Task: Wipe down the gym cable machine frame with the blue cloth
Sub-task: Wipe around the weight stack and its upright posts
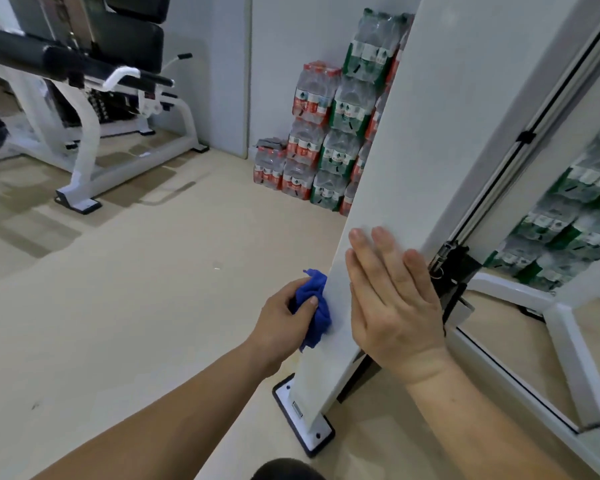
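Head view: the left grip is curled tight around the bunched blue cloth, thumb on top. The cloth sticks out past the fingers and touches the left edge of the white frame post, low down, above its foot plate. The right grip holds nothing. It lies flat on the post's front, just beside the cloth.

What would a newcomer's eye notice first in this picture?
Probably the blue cloth, gripped in the left hand and pressed against the white frame post, low down. Then the right hand, flat on the post's front, and the bottled water packs stacked by the wall behind.
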A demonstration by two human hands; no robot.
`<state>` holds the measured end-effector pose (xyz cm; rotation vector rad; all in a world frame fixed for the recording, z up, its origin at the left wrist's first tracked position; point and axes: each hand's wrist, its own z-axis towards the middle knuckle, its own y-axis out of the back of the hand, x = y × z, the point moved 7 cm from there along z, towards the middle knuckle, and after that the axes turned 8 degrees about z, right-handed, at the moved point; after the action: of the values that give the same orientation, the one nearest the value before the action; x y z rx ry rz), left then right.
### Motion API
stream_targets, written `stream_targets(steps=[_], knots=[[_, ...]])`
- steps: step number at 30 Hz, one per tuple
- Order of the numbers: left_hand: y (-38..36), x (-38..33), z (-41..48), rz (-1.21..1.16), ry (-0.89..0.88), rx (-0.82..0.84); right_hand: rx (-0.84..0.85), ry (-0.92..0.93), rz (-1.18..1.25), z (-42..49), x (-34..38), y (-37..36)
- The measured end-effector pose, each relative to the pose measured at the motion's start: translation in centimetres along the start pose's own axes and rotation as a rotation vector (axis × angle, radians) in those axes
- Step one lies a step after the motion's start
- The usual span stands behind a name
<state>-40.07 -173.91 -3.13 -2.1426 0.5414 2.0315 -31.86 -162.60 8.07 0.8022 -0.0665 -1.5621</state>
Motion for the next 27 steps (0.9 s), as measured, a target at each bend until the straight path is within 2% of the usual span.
stream_targets(steps=[4,9,13,20,25,27], knots=[[0.8,-2.5,1.3,-0.022,-0.08,0.011,-0.057,-0.024,0.026,0.4,0.4,-0.6],[0.5,-1.4,1.7,0.007,-0.015,0.118,-0.157,-0.058,0.038,0.4,0.4,-1.3],[0.9,-2.2,3.1,-0.038,-0.077,0.149,-0.179,-0.072,-0.037,0.1,0.6,-1.8],[0.6,-0.1,4.1,-0.075,-0.056,0.315,-0.151,-0.125,-0.147,0.0,0.6,-1.6],[0.9,-1.4,6.5,-0.116,-0.22,0.42,-0.037,-0.178,-0.245,0.3,1.4,-1.9],[0.4,0.0,7.1,-0.115,-0.233,0.475,0.004,-0.241,-0.291,0.5,2.3,-2.0]])
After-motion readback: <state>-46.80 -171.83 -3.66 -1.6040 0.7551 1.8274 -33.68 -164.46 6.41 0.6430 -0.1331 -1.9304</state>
